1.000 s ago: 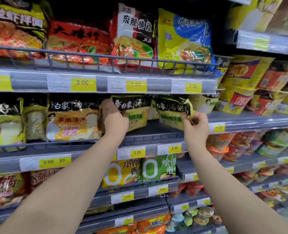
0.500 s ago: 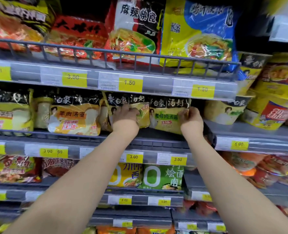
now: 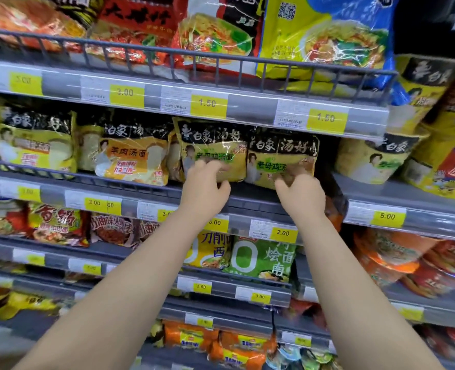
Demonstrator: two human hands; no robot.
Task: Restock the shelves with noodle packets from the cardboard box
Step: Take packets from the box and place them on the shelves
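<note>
Yellow-and-black noodle packets: left packet (image 3: 210, 148) and right packet (image 3: 279, 156) upright, side by side, edges meeting, on grey shelf (image 3: 247, 200) | left hand (image 3: 203, 190): fingers loosely bent, tips against left packet's lower front, thumb spread clear, no grasp | right hand (image 3: 302, 194): fingers blurred at right packet's lower edge, possibly pinching; grasp cannot be determined

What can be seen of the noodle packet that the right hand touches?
The noodle packet is glossy plastic, black on top with white characters, yellow below with a green label. It stands upright on the grey shelf, beside a like packet. The right hand touches its lower front; the grip is blurred.
</note>
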